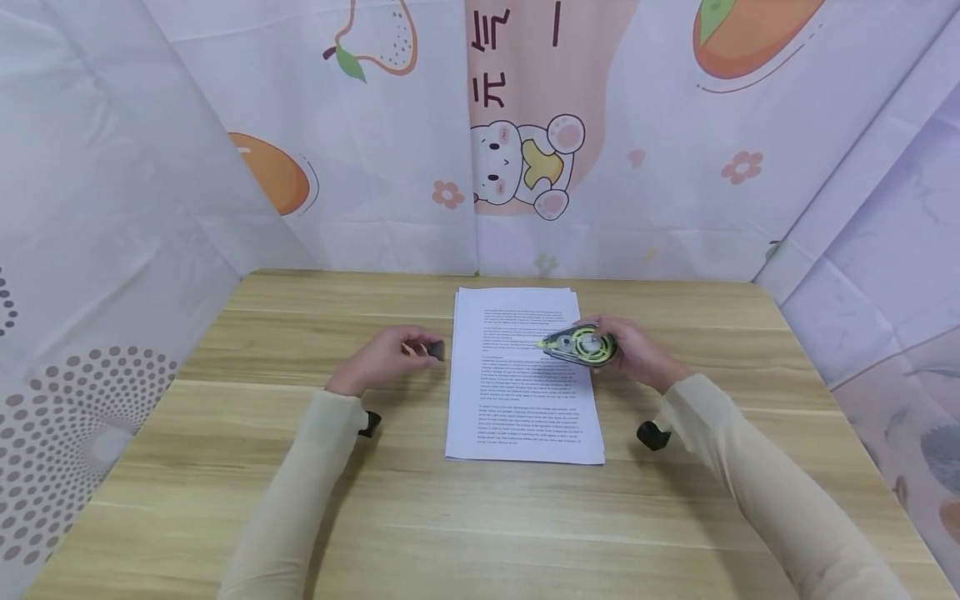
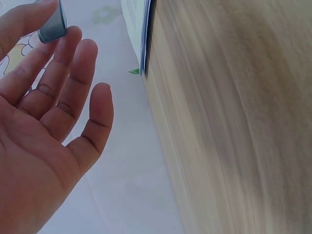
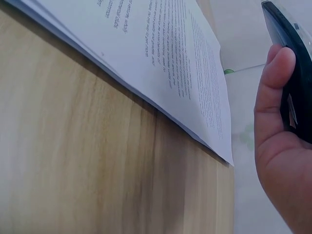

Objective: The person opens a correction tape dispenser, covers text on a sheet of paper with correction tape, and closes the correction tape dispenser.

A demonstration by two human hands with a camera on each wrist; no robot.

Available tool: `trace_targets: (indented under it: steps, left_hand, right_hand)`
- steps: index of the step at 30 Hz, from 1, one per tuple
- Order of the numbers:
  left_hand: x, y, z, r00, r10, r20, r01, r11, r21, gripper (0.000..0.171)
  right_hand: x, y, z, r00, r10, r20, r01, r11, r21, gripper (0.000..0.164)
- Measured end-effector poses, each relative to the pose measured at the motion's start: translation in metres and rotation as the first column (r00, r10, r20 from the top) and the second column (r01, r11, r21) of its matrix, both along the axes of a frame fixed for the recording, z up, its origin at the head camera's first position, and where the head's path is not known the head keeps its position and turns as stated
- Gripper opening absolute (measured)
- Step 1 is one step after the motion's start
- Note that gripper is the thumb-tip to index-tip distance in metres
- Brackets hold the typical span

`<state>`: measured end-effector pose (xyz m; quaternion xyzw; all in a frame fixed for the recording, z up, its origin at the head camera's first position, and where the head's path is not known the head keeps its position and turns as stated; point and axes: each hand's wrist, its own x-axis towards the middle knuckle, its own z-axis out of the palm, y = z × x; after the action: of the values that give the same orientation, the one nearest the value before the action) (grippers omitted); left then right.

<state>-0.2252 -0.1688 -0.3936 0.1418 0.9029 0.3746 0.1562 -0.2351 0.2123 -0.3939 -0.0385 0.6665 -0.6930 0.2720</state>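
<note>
My right hand (image 1: 641, 354) grips a correction tape dispenser (image 1: 587, 345) with a clear, dark-edged body and yellow-green wheel. Its narrow tip points left, over the upper part of a stack of printed paper (image 1: 463, 392). In the right wrist view, fingers curl against the dark edge of the dispenser (image 3: 301, 78), which is partly cut off by the frame. To the left of the paper, my left hand (image 1: 382, 358) pinches a small dark translucent cap (image 1: 436, 350) between thumb and fingers. The left wrist view shows this cap (image 2: 53, 24) at the fingertips, with the other fingers loosely bent.
The paper lies on a wooden table (image 1: 510, 533), its sheets slightly uneven at the edges. Behind the table hangs a printed white curtain (image 1: 375, 167) that meets the back edge. Black wrist cameras (image 1: 653, 435) sit under both cuffs.
</note>
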Motion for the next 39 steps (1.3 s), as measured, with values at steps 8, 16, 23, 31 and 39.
trace_targets:
  steps: [8,16,23,31,39]
  left_hand:
    - [-0.001,0.006,0.001,1.000,-0.016,-0.021,0.017,0.999,0.028,0.033]
    - [-0.002,0.012,0.000,0.999,-0.027,-0.033,0.029,0.998,0.053,0.031]
    - [-0.002,0.019,0.000,0.998,-0.050,-0.042,0.052,0.997,0.053,0.033]
    - [-0.001,0.024,0.003,0.997,-0.058,-0.047,0.060,0.997,0.048,0.033]
    - [-0.003,0.028,0.001,0.999,-0.051,-0.018,0.052,0.998,0.044,0.033]
  right_hand:
    - [-0.001,-0.004,0.000,1.000,0.001,-0.002,-0.001,1.000,0.010,0.047]
    - [-0.002,-0.006,-0.001,1.000,0.009,-0.006,-0.009,1.000,0.005,0.047]
    - [-0.002,-0.008,-0.003,1.000,0.007,0.001,-0.007,1.000,-0.015,0.049]
    - [-0.001,-0.009,-0.003,1.000,0.009,0.001,-0.009,1.000,-0.016,0.049]
    - [-0.001,-0.011,-0.003,1.000,0.004,0.007,-0.004,1.000,-0.017,0.048]
